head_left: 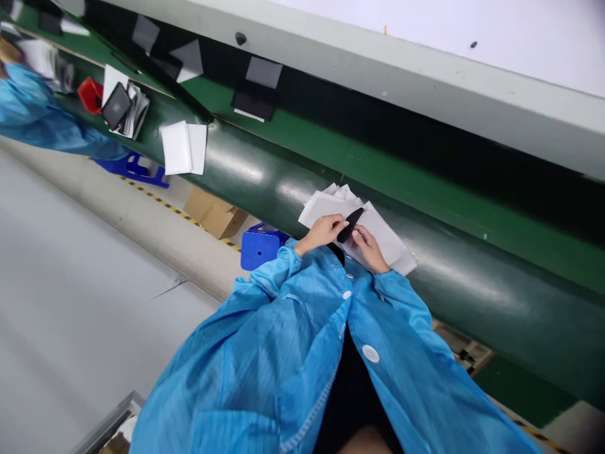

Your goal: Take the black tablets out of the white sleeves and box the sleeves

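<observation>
A thin, flat black piece (pixel 351 225) is held up between my hands, tilted nearly edge-on to me; I cannot make out its exact kind. My left hand (pixel 326 229) pinches its left side, thumb and fingers pressed together. On the right side, my right hand (pixel 368 246) grips its lower edge with curled fingers. Beneath both hands, several white sheets or sleeves (pixel 385 236) lie fanned out on the green bench (pixel 454 252), close to its front edge.
White packets (pixel 177 148) lie on the bench to the left, beyond them a stack with a dark tablet-like device (pixel 116 106) and a red container (pixel 91 94). A co-worker's blue sleeve (pixel 28 104) is at far left. A blue stool (pixel 259 249) and cardboard box (pixel 212 211) stand below.
</observation>
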Motion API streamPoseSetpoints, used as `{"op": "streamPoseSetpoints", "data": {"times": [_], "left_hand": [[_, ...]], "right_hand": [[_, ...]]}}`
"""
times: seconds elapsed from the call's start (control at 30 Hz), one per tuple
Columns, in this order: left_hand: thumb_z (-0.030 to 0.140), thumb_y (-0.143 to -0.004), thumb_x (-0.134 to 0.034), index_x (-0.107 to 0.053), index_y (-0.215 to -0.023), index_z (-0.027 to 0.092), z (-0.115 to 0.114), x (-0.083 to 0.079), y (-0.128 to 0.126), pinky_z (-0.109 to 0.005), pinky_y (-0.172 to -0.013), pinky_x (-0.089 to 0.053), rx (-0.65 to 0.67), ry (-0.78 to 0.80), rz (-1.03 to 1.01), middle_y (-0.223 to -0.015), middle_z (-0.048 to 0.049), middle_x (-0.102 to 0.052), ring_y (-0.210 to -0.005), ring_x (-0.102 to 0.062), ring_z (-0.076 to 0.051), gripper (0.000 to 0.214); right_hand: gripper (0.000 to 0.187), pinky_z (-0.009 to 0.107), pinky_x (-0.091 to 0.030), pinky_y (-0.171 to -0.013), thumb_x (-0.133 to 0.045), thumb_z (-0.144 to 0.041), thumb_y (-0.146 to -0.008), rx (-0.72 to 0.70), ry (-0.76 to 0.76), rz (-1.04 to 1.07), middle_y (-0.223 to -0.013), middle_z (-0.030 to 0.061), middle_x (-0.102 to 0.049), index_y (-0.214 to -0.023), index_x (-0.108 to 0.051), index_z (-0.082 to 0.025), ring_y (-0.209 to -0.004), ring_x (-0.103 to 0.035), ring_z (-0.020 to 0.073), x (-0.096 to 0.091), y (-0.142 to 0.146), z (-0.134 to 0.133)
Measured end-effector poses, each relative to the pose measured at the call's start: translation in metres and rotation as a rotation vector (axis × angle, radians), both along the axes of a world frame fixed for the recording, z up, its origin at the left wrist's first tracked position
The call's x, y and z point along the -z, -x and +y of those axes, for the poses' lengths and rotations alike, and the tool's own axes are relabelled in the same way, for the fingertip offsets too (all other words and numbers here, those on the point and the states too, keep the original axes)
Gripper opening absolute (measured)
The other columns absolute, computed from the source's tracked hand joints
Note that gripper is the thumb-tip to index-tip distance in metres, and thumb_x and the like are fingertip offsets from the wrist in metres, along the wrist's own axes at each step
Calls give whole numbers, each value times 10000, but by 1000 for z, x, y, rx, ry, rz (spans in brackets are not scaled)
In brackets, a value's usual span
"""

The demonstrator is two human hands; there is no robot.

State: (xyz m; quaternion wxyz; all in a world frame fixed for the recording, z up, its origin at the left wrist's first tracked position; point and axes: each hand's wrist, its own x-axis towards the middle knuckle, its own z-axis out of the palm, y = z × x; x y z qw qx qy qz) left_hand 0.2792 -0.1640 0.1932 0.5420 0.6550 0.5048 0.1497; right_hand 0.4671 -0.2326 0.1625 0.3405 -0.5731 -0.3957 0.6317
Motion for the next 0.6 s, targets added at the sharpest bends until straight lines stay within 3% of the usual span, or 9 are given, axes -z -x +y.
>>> {"op": "streamPoseSetpoints", "data": {"times": [0.2,0.37,0.6], "left_hand": [[380,-1046,-551,-583,-764,191,4,-7,-4,-255,-695,-390,51,-5,-69,-695,24,-572,-687,-518,-129,342],[370,-1061,-569,-641,-805,177,4,-4,-8,-236,-692,-390,129,-74,-58,-742,14,-631,-703,-554,-116,329],[352,-1061,-614,-729,-986,182,-8,3,-10,-238,-826,-492,202,-173,-146,-1002,-55,-748,-897,-678,-152,218]], "right_hand": [[567,355,-557,-726,-819,-745,-731,46,38,-43,-773,-13,-655,-907,-606,-250,-684,-615,185,12,-1,3],[687,316,-576,-697,-950,-563,-565,254,106,-26,-898,-29,-677,-988,-489,-278,-759,-682,183,20,0,9],[538,437,-618,-878,-854,-457,-593,275,92,-19,-946,66,-775,-1028,-655,-210,-951,-743,270,28,-6,9]]}}
